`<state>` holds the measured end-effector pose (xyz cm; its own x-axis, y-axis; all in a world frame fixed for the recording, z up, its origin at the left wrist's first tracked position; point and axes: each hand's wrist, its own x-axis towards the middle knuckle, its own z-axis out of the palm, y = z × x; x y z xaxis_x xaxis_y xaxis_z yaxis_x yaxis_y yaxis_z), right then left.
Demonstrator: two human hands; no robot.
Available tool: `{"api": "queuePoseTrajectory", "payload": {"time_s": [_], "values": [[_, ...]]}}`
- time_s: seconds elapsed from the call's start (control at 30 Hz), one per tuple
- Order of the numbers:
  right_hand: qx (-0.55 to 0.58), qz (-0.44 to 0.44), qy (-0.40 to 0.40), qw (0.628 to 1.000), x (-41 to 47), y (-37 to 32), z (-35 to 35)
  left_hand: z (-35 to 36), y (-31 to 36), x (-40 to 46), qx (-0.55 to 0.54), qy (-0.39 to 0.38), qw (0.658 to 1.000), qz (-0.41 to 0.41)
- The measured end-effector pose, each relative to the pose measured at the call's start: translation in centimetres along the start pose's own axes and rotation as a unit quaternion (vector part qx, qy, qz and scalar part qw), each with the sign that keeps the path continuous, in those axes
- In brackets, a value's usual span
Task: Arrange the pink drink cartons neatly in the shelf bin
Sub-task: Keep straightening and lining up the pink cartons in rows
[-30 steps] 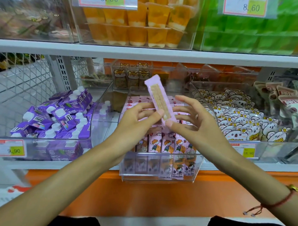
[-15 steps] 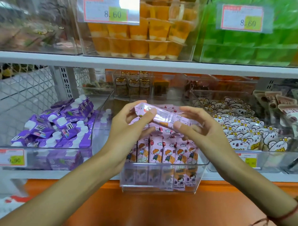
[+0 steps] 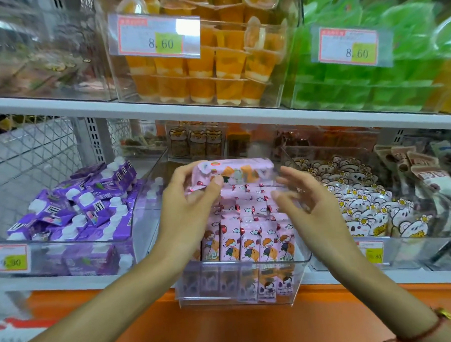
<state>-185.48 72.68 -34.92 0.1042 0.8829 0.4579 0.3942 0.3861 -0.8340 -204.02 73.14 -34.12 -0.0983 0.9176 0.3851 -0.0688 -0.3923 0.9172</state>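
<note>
My left hand point(image 3: 188, 208) grips one end of a pink drink carton point(image 3: 241, 171) that lies sideways above the back of the clear shelf bin point(image 3: 299, 281). My right hand point(image 3: 304, 206) hovers just right of the carton with fingers spread and relaxed, apart from it. Inside the bin, several pink cartons point(image 3: 251, 243) with a cartoon child stand upright in rows. The rear rows are partly hidden by my hands.
A clear bin of purple capped cartons point(image 3: 73, 211) sits to the left, a bin of bear-print packets point(image 3: 363, 208) to the right. Above the shelf board point(image 3: 216, 114) are orange jelly cups point(image 3: 215, 70) and green packs point(image 3: 370, 74).
The carton went from upright between both hands to lying sideways, lower and farther back over the bin. My right hand has let go of it; my left still holds it.
</note>
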Motion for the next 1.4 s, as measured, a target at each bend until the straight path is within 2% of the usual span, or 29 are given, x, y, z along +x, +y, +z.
{"api": "queuePoseTrajectory", "payload": {"time_s": [0.07, 0.13, 0.23, 0.3, 0.47, 0.63, 0.8, 0.93, 1.0, 1.1, 1.33, 1.4], "values": [[-0.115, -0.062, -0.025, 0.991, -0.4, 0.3, 0.1, -0.4, -0.2, 0.7, 0.012, 0.063, 0.998, 0.005], [-0.222, -0.123, -0.087, 0.963, -1.1, 0.4, 0.3, -0.7, -0.5, 1.3, 0.037, 0.090, 0.995, 0.017], [-0.360, -0.183, -0.174, 0.898, -1.8, 0.6, 0.6, -0.8, -1.0, 2.5, 0.070, 0.075, 0.994, 0.032], [-0.395, -0.203, -0.196, 0.874, -1.8, 0.6, 0.5, -0.5, -1.2, 3.7, 0.108, 0.031, 0.993, 0.046], [-0.389, -0.195, -0.214, 0.874, -1.5, 0.6, -0.1, 0.2, -1.6, 6.2, 0.278, -0.050, 0.953, 0.106], [-0.374, -0.182, -0.219, 0.882, -1.1, 0.8, -0.4, 0.4, -2.2, 7.3, 0.416, -0.134, 0.885, 0.158], [-0.379, -0.179, -0.223, 0.880, -1.1, 1.0, -0.5, 0.5, -1.5, 8.5, 0.490, -0.206, 0.825, 0.195], [-0.390, -0.180, -0.221, 0.876, -1.2, 1.2, -0.4, 1.8, -1.7, 10.4, 0.562, -0.221, 0.774, 0.192], [-0.390, -0.177, -0.220, 0.876, -1.2, 1.2, -0.3, 2.7, -2.5, 11.0, 0.569, -0.234, 0.773, 0.152], [-0.398, -0.183, -0.218, 0.872, -1.4, 1.1, -0.2, 3.4, -4.2, 11.6, 0.541, -0.232, 0.802, 0.101], [-0.411, -0.177, -0.226, 0.865, -1.9, 0.8, -0.2, 2.9, -5.5, 11.8, 0.567, -0.294, 0.766, 0.078], [-0.410, -0.178, -0.218, 0.867, -1.9, 0.9, -0.2, 2.7, -4.9, 11.6, 0.564, -0.286, 0.769, 0.097]]}}
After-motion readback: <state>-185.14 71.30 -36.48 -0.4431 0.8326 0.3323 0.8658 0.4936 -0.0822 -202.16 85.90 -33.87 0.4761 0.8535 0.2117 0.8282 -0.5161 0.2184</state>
